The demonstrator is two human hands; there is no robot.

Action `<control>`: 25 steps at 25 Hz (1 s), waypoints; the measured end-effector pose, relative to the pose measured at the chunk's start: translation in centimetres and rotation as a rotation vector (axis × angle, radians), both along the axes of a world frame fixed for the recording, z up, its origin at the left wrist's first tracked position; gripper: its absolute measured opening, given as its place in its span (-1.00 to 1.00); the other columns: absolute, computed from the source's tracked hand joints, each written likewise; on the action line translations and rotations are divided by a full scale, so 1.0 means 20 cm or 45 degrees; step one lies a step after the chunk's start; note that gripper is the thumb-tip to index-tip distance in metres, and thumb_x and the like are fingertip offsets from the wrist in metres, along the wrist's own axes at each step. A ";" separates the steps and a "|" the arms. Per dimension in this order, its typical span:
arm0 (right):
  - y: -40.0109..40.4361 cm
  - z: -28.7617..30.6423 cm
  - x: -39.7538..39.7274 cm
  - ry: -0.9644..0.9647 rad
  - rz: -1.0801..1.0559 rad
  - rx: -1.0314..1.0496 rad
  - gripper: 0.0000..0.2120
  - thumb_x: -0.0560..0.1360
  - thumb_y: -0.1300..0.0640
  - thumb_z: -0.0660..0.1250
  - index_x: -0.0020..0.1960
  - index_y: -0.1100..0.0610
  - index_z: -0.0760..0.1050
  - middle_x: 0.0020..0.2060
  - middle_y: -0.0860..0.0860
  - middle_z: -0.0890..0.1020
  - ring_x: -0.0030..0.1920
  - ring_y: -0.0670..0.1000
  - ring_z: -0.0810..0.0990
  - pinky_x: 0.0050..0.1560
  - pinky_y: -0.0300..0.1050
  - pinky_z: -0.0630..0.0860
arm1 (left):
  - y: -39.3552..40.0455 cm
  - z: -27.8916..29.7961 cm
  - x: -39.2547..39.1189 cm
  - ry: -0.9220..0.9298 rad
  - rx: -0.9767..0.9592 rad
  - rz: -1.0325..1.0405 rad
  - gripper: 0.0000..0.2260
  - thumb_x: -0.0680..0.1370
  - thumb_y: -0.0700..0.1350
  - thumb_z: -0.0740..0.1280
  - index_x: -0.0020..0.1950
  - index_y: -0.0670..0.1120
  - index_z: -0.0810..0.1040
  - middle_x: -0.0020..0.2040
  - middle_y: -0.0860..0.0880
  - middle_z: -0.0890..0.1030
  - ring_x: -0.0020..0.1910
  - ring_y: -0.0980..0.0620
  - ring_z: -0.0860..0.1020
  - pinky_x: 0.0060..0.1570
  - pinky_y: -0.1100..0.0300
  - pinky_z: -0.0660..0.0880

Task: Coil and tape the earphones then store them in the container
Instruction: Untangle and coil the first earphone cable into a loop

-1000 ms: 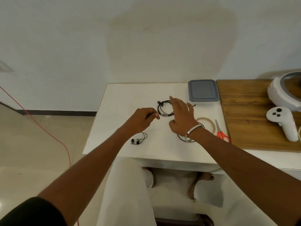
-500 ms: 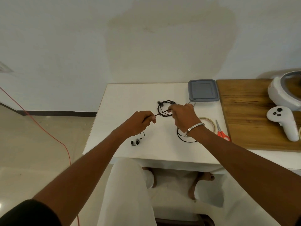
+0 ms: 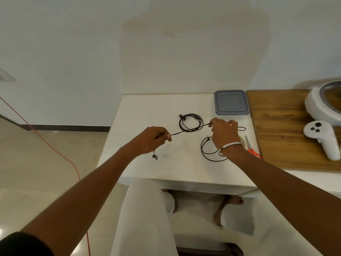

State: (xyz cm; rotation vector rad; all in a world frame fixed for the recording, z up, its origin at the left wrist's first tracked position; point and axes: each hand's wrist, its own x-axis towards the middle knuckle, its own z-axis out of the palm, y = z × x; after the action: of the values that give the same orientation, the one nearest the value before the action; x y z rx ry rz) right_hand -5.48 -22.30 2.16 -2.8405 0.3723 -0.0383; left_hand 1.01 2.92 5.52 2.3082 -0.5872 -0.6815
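Note:
A black earphone cable (image 3: 190, 128) runs taut between my two hands above the white table (image 3: 147, 111). My left hand (image 3: 154, 140) grips one end, and an earbud (image 3: 155, 156) dangles below it. My right hand (image 3: 224, 131) pinches the cable farther along; the rest trails in a loose loop (image 3: 204, 150) under my wrist. A second, coiled pair of earphones (image 3: 191, 122) lies behind the stretched cable. The grey lidded container (image 3: 230, 102) sits at the table's back right. A tape roll (image 3: 243, 140) shows just past my right hand.
Red-handled scissors (image 3: 251, 149) lie beside the tape at the table's right edge. A wooden board (image 3: 287, 130) to the right carries a white controller (image 3: 322, 139) and a white headset (image 3: 323, 104). A red cord (image 3: 46, 143) crosses the floor on the left.
My right hand closed on the cable and moved right, my left hand drew left, and the cable pulled taut. The earbuds rose off the table by my left hand.

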 end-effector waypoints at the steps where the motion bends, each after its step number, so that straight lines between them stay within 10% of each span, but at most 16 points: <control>1: -0.01 0.00 0.00 0.005 -0.013 0.000 -0.70 0.46 0.32 0.25 0.15 0.09 0.45 -0.04 0.00 0.61 0.04 0.03 0.57 0.31 -0.05 0.15 | 0.01 0.00 0.00 0.006 0.029 -0.015 -0.78 0.62 0.04 0.23 -0.06 -0.02 0.61 -0.31 0.00 0.50 -0.26 0.07 0.50 -0.26 0.15 0.51; 7: -0.04 -0.03 -0.01 0.116 -0.112 0.100 -0.59 0.39 0.32 0.28 0.22 0.10 0.43 0.16 0.05 0.50 0.18 0.05 0.48 0.38 0.02 0.08 | 0.05 0.01 0.00 0.018 0.062 0.027 -0.76 0.62 0.05 0.22 -0.07 -0.02 0.61 -0.28 -0.01 0.50 -0.39 0.07 0.41 -0.36 0.14 0.50; 12: 0.13 0.02 -0.02 -0.135 0.322 0.209 -0.33 0.29 0.28 0.29 0.41 0.18 0.26 0.33 0.11 0.35 0.38 0.12 0.28 0.42 0.00 0.08 | -0.02 0.00 -0.02 -0.040 0.045 -0.002 -0.76 0.63 0.02 0.22 -0.04 -0.07 0.62 -0.34 0.05 0.48 -0.34 0.12 0.46 -0.41 0.40 0.32; 25: 0.21 0.03 0.02 -0.137 0.583 0.085 -0.74 0.62 0.12 0.09 0.19 0.16 0.49 -0.24 0.07 0.65 -0.25 0.09 0.46 0.17 -0.06 0.34 | -0.05 -0.04 -0.03 0.024 -0.052 -0.041 -0.76 0.62 0.03 0.23 -0.06 -0.05 0.63 -0.40 0.04 0.47 -0.46 0.16 0.47 -0.32 0.25 0.48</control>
State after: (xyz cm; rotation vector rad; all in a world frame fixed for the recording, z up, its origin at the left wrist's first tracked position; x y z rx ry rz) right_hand -5.09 -18.15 2.71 -2.7698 -0.2958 -0.0846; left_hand 0.35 1.92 4.81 2.2569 -0.6254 -0.6997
